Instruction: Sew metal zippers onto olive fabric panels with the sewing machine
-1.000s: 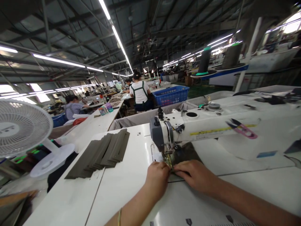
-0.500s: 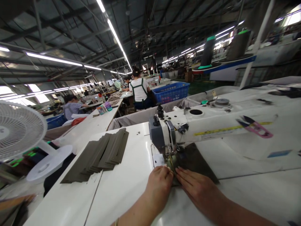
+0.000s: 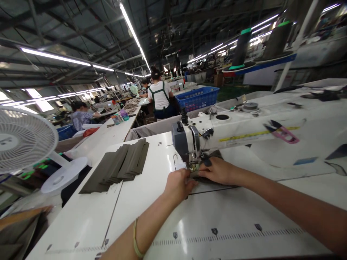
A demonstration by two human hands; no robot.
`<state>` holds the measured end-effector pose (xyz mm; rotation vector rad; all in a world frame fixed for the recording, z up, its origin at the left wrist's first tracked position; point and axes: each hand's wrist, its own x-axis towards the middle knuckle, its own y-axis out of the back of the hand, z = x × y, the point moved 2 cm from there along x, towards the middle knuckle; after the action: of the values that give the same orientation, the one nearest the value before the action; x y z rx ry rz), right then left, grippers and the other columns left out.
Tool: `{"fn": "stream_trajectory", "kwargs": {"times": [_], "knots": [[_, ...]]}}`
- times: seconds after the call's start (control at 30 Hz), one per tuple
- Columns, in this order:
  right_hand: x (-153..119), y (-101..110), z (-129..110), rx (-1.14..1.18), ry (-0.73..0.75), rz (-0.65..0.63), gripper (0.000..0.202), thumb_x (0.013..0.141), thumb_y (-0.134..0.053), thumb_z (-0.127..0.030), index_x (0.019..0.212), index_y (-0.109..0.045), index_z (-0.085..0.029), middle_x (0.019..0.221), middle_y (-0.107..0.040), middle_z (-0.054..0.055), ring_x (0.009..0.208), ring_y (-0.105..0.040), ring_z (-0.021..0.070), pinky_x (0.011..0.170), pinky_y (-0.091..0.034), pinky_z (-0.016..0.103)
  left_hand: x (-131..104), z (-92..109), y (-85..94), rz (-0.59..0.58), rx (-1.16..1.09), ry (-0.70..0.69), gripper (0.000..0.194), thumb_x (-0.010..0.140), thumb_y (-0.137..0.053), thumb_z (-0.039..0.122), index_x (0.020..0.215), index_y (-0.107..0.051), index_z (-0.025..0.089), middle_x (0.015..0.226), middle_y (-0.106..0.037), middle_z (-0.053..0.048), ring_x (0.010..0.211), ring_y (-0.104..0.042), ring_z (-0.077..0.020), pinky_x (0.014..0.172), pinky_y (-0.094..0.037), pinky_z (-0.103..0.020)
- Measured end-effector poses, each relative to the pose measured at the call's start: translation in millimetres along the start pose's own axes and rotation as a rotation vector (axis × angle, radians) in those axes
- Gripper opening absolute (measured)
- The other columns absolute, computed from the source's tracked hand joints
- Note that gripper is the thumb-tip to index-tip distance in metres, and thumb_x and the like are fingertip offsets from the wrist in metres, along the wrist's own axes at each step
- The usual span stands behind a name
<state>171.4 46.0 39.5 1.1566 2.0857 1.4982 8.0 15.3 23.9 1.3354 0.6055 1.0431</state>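
Observation:
A dark olive fabric piece [image 3: 216, 154] lies under the needle area of a white and grey sewing machine [image 3: 180, 142], partly hidden by my hands. My left hand [image 3: 177, 185] is closed at the fabric's near left edge, with its fingers curled by the presser foot. Just right of the foot, my right hand [image 3: 217, 171] pinches the fabric between thumb and fingers. Something dark covers or sits against one of its fingertips. To the left, a fanned stack of olive fabric pieces [image 3: 115, 166] rests on the white table [image 3: 151, 224].
At the left stands a white fan [image 3: 63, 173]. Pink-handled thread snips [image 3: 287, 134] lie on the machine's arm. Thread cones [image 3: 240, 50] stand at the upper right. Beyond the machine are a blue crate [image 3: 197, 98] and a seated co-worker [image 3: 160, 95]. A ruler scale [image 3: 195, 239] runs along the near table edge.
Both hands have shifted slightly up in view. My right hand has gone from lying flat on the fabric to pinching it beside the foot. Less fabric shows right of the needle.

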Motion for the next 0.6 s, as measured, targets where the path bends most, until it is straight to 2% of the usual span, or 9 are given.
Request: {"fn": "stream_trajectory", "kwargs": {"times": [0.07,0.17,0.2,0.23,0.33,0.43,0.6], "knots": [[-7.4,-7.3,-7.9,-0.022,0.012,0.028,0.019,0.078,-0.054,-0.017,0.065,-0.068,-0.022,0.064,-0.068,-0.001,0.062,-0.062,0.0159,0.06,-0.047,0.025,-4.1,5.0,-6.4,0.029,0.009,-0.015,0.009,0.08,-0.06,0.023,0.073,-0.061,0.016,0.07,-0.064,-0.002,0.065,-0.062,-0.0177,0.061,-0.05,-0.026],[-29.4,-33.7,-19.7,-0.072,0.034,0.109,0.024,0.08,-0.047,-0.011,0.083,-0.069,-0.019,0.084,-0.071,0.005,0.077,-0.066,0.0192,0.072,-0.052,0.031,-15.8,12.8,-20.0,0.078,0.031,-0.057,0.01,0.082,-0.054,0.012,0.08,-0.063,0.015,0.082,-0.066,-0.005,0.074,-0.064,-0.0196,0.07,-0.053,-0.031],[-37.3,-44.1,-21.6,-0.098,0.057,0.163,0.03,0.08,-0.043,-0.008,0.092,-0.068,-0.015,0.095,-0.069,0.009,0.088,-0.065,0.0209,0.079,-0.052,0.033,-20.6,14.4,-24.2,0.101,0.037,-0.067,0.013,0.083,-0.05,0.01,0.086,-0.063,0.014,0.088,-0.066,-0.008,0.08,-0.064,-0.0203,0.074,-0.054,-0.033],[-44.8,-52.7,-23.5,-0.163,0.139,0.292,0.035,0.079,-0.038,-0.005,0.097,-0.067,-0.013,0.101,-0.068,0.012,0.093,-0.064,0.0213,0.08,-0.052,0.034,-25.1,15.2,-27.8,0.13,0.036,-0.077,0.018,0.085,-0.047,0.008,0.092,-0.062,0.014,0.095,-0.065,-0.009,0.086,-0.063,-0.0205,0.077,-0.054,-0.034],[-57.0,-71.5,-20.6,-0.256,0.254,0.452,0.042,0.078,-0.034,0.0,0.106,-0.064,-0.01,0.108,-0.065,0.013,0.1,-0.061,0.0191,0.084,-0.052,0.03,-34.8,13.4,-33.7,0.221,0.0,-0.141,0.021,0.087,-0.044,0.008,0.099,-0.06,0.014,0.103,-0.063,-0.011,0.093,-0.062,-0.0194,0.081,-0.054,-0.032],[-55.3,-73.6,-16.1,-0.289,0.276,0.483,0.044,0.075,-0.034,0.002,0.104,-0.065,-0.01,0.105,-0.066,0.013,0.097,-0.062,0.0185,0.082,-0.053,0.028,-34.8,8.9,-33.8,0.28,0.02,-0.221,0.018,0.086,-0.047,0.007,0.095,-0.061,0.013,0.099,-0.065,-0.01,0.089,-0.063,-0.0198,0.079,-0.055,-0.032],[-46.2,-70.3,-12.8,-0.342,0.287,0.506,0.045,0.073,-0.034,0.004,0.1,-0.066,-0.01,0.103,-0.067,0.012,0.093,-0.064,0.0188,0.079,-0.054,0.027,-23.7,5.3,-31.1,0.286,0.062,-0.279,0.014,0.084,-0.05,0.007,0.092,-0.06,0.012,0.094,-0.065,-0.01,0.084,-0.063,-0.0207,0.076,-0.056,-0.032]]}}
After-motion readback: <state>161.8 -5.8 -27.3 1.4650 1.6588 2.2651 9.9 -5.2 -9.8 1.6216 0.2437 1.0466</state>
